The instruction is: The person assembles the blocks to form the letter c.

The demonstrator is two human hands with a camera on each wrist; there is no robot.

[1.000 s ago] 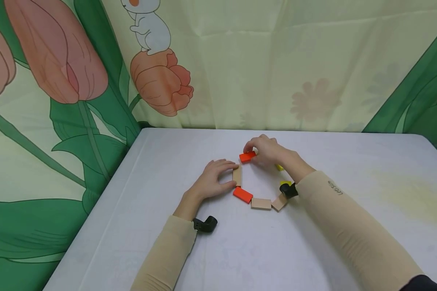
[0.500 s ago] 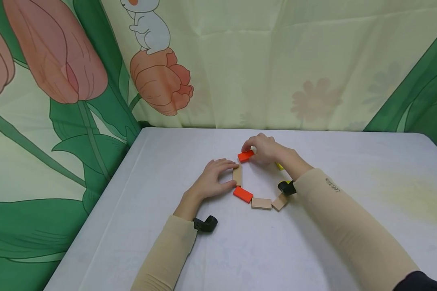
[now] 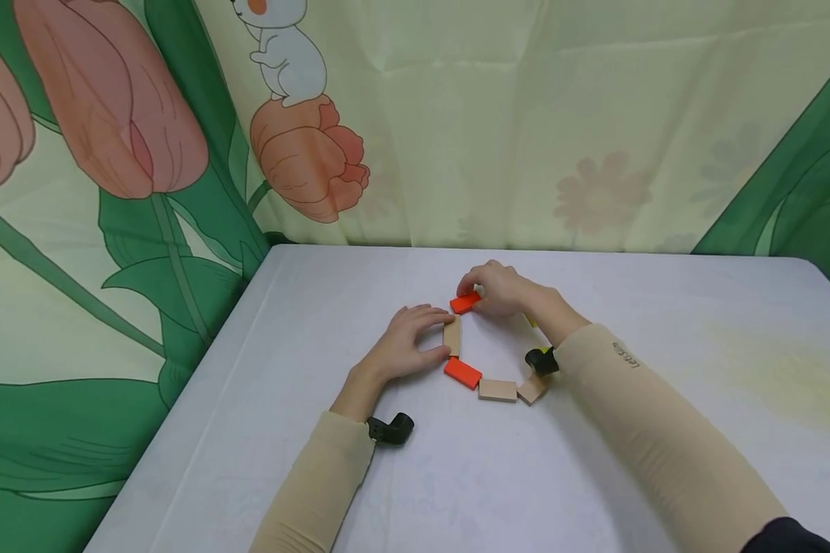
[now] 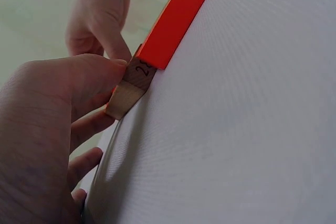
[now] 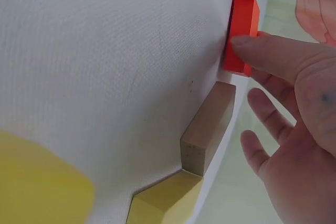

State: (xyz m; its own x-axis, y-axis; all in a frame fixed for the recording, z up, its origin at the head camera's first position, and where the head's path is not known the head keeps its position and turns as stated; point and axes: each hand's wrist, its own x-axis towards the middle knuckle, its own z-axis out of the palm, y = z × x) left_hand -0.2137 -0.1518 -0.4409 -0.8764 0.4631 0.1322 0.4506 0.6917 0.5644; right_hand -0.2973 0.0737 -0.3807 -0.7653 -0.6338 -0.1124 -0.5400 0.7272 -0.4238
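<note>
My left hand [image 3: 404,346] holds a plain wooden block [image 3: 452,338] between thumb and fingers; dark printed marks show on it in the left wrist view [image 4: 137,74]. Across from it, my right hand [image 3: 499,289] pinches a red block [image 3: 465,302] at the far side of a ring of blocks. In the right wrist view the thumb lies on this red block [image 5: 242,30], and its end is close to the wooden block in the left hand. A second red block [image 3: 463,373] lies against the near end of that wooden block.
Two wooden blocks [image 3: 498,391] [image 3: 532,389] continue the ring at the front. Yellow blocks [image 3: 545,349] are partly hidden under my right wrist. Past the right hand lie a wooden block [image 5: 209,124] and a yellow block [image 5: 170,200]. A white cloth [image 3: 415,491] covers the table.
My right hand has shifted slightly left with the red block, bringing it nearer the wooden block. The left hand has stayed in place.
</note>
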